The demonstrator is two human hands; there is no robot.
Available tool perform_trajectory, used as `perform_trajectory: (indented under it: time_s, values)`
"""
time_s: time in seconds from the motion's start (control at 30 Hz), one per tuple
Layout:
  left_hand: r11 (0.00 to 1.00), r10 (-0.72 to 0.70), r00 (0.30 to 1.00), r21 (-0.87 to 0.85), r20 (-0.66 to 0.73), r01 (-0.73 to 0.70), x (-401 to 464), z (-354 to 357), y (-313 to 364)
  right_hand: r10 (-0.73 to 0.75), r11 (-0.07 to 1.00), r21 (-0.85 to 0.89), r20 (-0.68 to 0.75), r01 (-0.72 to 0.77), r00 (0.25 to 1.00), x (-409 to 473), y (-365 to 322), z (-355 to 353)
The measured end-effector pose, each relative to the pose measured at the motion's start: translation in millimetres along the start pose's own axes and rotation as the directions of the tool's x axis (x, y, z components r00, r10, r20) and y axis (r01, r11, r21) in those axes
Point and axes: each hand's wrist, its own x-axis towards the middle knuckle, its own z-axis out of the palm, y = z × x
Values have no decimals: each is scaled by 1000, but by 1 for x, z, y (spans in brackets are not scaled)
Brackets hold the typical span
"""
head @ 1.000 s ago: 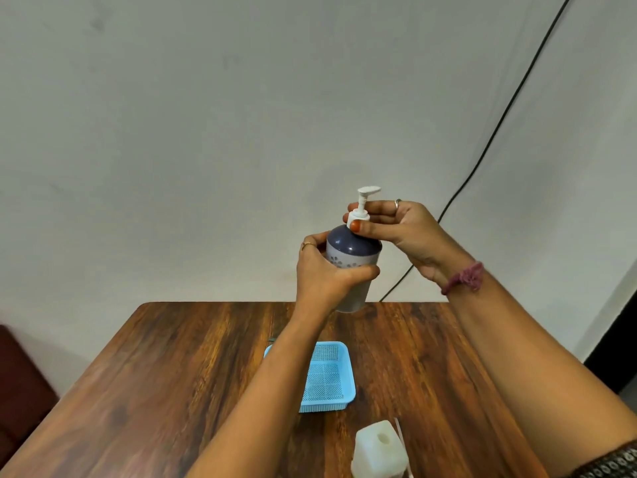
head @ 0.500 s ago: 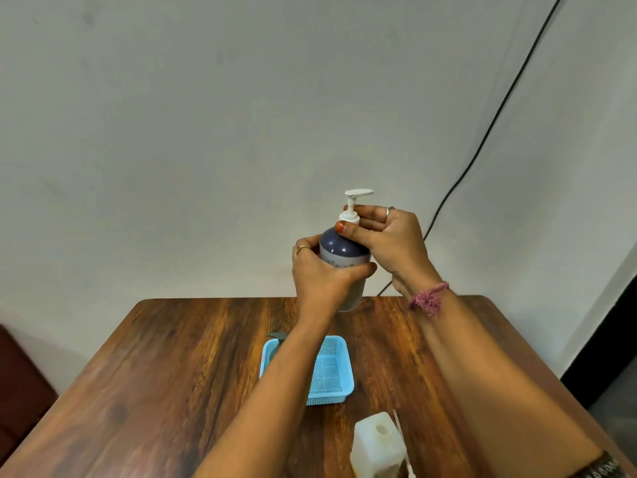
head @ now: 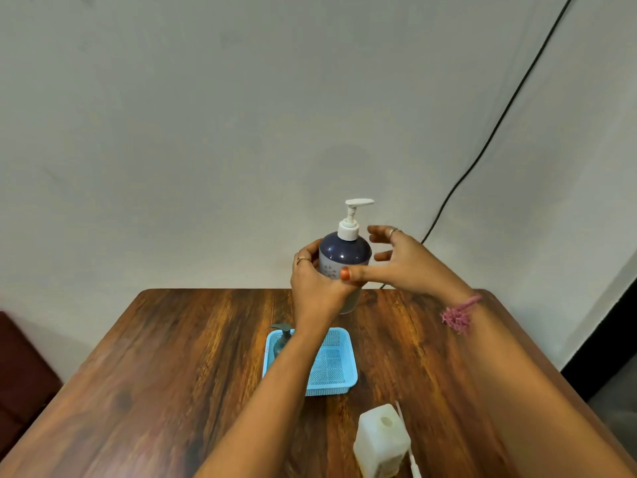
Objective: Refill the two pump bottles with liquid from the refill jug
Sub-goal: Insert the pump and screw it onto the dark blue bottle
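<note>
My left hand (head: pixel 315 277) grips the body of a dark blue pump bottle (head: pixel 344 257) with a white pump head, held upright above the far part of the wooden table (head: pixel 172 374). My right hand (head: pixel 396 262) hovers beside the bottle with fingers spread, its thumb lying across the bottle's front. A second, dark green pump bottle (head: pixel 282 339) stands in the blue basket (head: pixel 337 374), mostly hidden behind my left forearm. The white translucent refill jug (head: pixel 381 439) stands open near the front edge.
A thin white stick or tube (head: pixel 408 443) lies beside the jug. A black cable (head: pixel 499 115) runs down the wall at the right. A dark red seat (head: pixel 17 374) sits at the left of the table.
My right hand has let go of the pump collar and spread its fingers beside the bottle. The bottle has come down a little in my left hand.
</note>
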Motion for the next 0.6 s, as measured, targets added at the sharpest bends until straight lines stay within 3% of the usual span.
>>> perform_trajectory:
  time_s: [0.27,0.43,0.6]
  values:
    - [998,-2,999,59,47,0,-13,-8,-27,-29,999,19,-79,31,996,2,9,42]
    - [992,-103,973,91,205,86,-22,-31,-63,33,999,-6,-115,-34,993,11,30,70]
    - [971,-218,947,153,237,185,-36,-61,-98,127,990,-52,-104,-133,986,26,56,94]
